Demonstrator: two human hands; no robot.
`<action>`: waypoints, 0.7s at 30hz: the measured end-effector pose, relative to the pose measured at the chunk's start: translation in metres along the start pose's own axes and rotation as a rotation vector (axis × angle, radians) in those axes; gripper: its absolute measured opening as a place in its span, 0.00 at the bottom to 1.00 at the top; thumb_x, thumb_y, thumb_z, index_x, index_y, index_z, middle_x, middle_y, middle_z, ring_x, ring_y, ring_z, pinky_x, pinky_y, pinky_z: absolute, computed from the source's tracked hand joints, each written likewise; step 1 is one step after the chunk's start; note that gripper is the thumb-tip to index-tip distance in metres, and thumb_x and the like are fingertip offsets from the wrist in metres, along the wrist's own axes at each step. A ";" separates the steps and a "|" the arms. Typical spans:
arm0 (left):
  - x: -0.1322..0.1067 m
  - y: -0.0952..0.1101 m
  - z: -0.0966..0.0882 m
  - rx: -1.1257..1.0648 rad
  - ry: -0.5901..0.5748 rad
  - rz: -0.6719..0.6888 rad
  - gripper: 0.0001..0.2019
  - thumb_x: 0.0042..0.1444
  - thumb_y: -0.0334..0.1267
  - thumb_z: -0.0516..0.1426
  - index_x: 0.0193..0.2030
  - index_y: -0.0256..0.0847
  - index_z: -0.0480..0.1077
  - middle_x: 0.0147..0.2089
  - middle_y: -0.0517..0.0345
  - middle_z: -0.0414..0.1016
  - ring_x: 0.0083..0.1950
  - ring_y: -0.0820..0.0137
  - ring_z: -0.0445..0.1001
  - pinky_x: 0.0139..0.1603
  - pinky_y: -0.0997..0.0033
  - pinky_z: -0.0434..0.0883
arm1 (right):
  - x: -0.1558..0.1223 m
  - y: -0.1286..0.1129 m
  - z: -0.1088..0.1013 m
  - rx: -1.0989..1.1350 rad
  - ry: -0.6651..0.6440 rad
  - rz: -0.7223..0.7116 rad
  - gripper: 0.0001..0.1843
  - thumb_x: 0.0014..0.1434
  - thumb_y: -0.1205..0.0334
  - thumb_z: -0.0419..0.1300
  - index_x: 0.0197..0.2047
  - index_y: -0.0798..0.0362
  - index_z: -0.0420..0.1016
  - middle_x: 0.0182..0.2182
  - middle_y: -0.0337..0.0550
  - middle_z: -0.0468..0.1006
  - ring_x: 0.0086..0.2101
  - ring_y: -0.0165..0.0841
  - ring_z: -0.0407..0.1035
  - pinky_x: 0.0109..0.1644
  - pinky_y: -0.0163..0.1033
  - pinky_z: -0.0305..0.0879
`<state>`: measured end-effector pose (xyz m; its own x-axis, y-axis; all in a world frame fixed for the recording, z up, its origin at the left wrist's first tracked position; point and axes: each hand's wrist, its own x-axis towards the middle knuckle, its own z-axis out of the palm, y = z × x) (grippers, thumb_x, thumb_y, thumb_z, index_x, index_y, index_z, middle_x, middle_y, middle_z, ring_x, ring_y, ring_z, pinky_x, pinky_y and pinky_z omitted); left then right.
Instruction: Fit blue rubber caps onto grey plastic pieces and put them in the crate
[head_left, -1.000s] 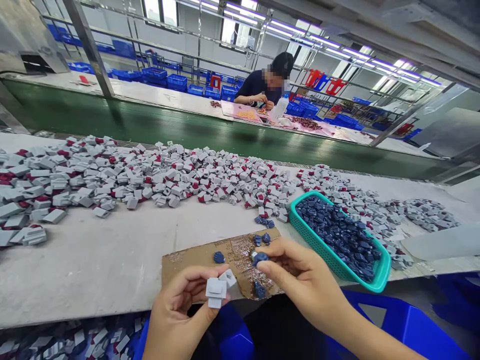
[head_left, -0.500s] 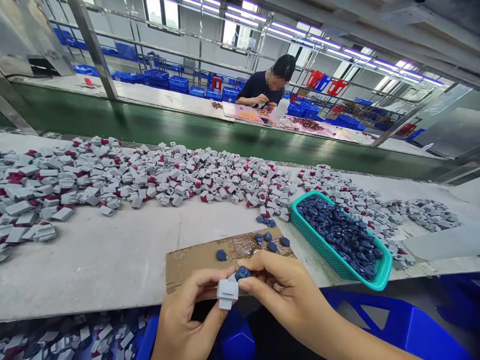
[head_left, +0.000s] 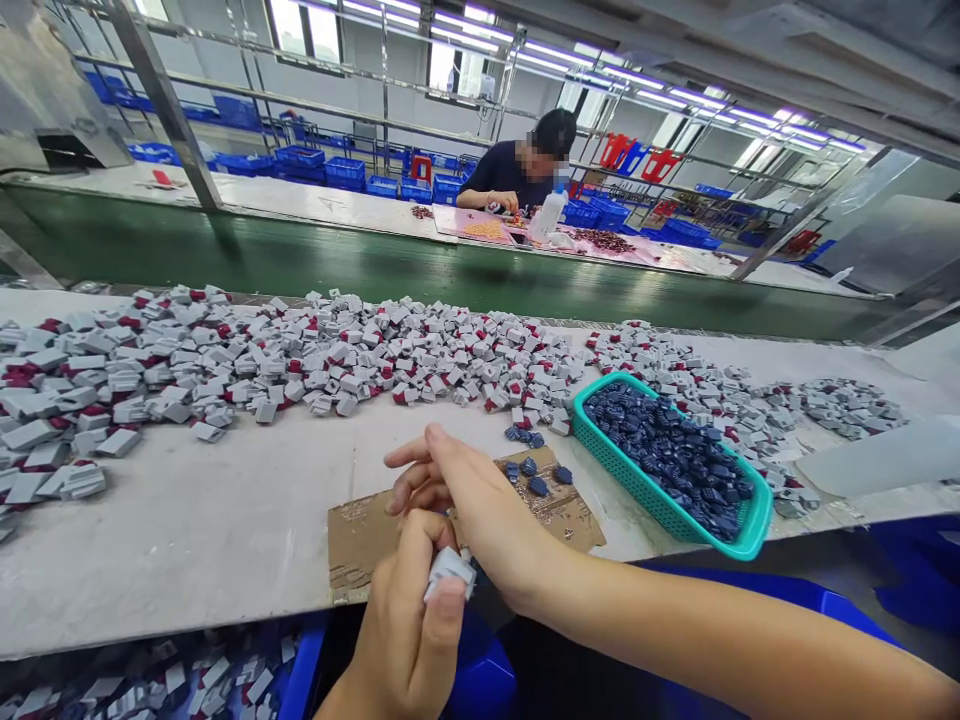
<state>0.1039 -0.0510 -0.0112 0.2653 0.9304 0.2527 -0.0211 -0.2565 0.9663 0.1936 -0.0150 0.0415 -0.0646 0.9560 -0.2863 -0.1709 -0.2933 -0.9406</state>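
My left hand (head_left: 405, 625) grips a light grey plastic block (head_left: 448, 570) between thumb and fingers, just past the table's front edge. Across it reaches my right hand (head_left: 484, 500), fingers loosely stretched out to the left and nothing visible in them. The heel of that palm is against or very close to the block's far side; the contact itself is hidden. Whether a dark blue piece sits on the block is also hidden. Beneath the hands lies a brown cardboard sheet (head_left: 360, 530), with several dark blue pieces (head_left: 538, 486) on its right part.
A teal basket (head_left: 637, 498) full of dark blue pieces stands to the right. Grey blocks with dark red parts (head_left: 360, 350) are heaped along the table (head_left: 225, 530). Below left, a blue bin (head_left: 304, 665) contains more blocks. Beyond the green conveyor (head_left: 300, 255) sits a co-worker (head_left: 495, 180).
My right hand has let go of the dark blue piece it pinched at the block, opened, and swung left over it. My left hand has turned the block. The view has shifted slightly.
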 end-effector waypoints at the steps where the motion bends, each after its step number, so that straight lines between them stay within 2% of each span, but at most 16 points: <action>1: 0.000 -0.001 0.002 0.026 0.039 0.009 0.19 0.58 0.55 0.44 0.31 0.43 0.63 0.24 0.59 0.64 0.28 0.65 0.63 0.30 0.66 0.58 | 0.000 0.003 0.001 0.055 0.004 0.029 0.32 0.50 0.32 0.50 0.34 0.56 0.69 0.21 0.39 0.69 0.24 0.30 0.66 0.29 0.34 0.61; 4: 0.000 -0.008 0.009 0.079 0.088 0.036 0.19 0.59 0.54 0.43 0.32 0.42 0.65 0.28 0.57 0.68 0.31 0.64 0.65 0.34 0.66 0.58 | -0.002 0.013 -0.003 0.160 0.082 0.059 0.32 0.50 0.32 0.50 0.32 0.56 0.69 0.18 0.37 0.66 0.22 0.30 0.66 0.27 0.34 0.61; 7: -0.001 -0.017 0.014 0.085 0.065 0.035 0.18 0.60 0.51 0.42 0.31 0.42 0.63 0.28 0.59 0.65 0.29 0.67 0.64 0.33 0.67 0.58 | -0.005 0.027 -0.008 0.226 0.189 0.048 0.31 0.49 0.32 0.50 0.31 0.55 0.69 0.18 0.36 0.64 0.20 0.28 0.64 0.24 0.33 0.58; 12: -0.001 -0.029 0.013 0.102 -0.002 0.024 0.18 0.62 0.50 0.40 0.30 0.42 0.60 0.26 0.60 0.62 0.28 0.68 0.62 0.31 0.68 0.57 | -0.006 0.049 -0.008 0.298 0.288 -0.018 0.30 0.50 0.33 0.51 0.30 0.55 0.70 0.23 0.37 0.65 0.24 0.28 0.64 0.30 0.34 0.61; 16: 0.000 -0.029 0.011 0.111 -0.027 -0.040 0.19 0.62 0.49 0.38 0.29 0.42 0.60 0.27 0.60 0.61 0.29 0.68 0.61 0.32 0.68 0.59 | 0.000 0.052 -0.011 0.390 0.224 0.077 0.31 0.49 0.32 0.51 0.33 0.54 0.69 0.22 0.35 0.64 0.22 0.28 0.64 0.28 0.34 0.60; 19: 0.001 -0.022 0.009 0.051 -0.076 -0.232 0.18 0.61 0.49 0.40 0.30 0.42 0.61 0.29 0.59 0.62 0.29 0.69 0.60 0.28 0.70 0.59 | 0.003 0.048 -0.019 0.476 0.062 0.187 0.32 0.48 0.31 0.51 0.32 0.56 0.67 0.21 0.36 0.66 0.22 0.30 0.67 0.29 0.35 0.60; 21: 0.001 -0.016 0.007 -0.064 -0.156 -0.382 0.17 0.60 0.50 0.42 0.32 0.41 0.63 0.28 0.59 0.62 0.26 0.72 0.60 0.22 0.74 0.58 | 0.002 0.043 -0.027 0.495 -0.045 0.199 0.32 0.49 0.31 0.50 0.33 0.56 0.67 0.21 0.38 0.68 0.23 0.31 0.68 0.31 0.36 0.61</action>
<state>0.1115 -0.0475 -0.0268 0.4083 0.9035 -0.1304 0.0490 0.1209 0.9915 0.2124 -0.0250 -0.0041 -0.1837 0.8829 -0.4322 -0.5933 -0.4501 -0.6673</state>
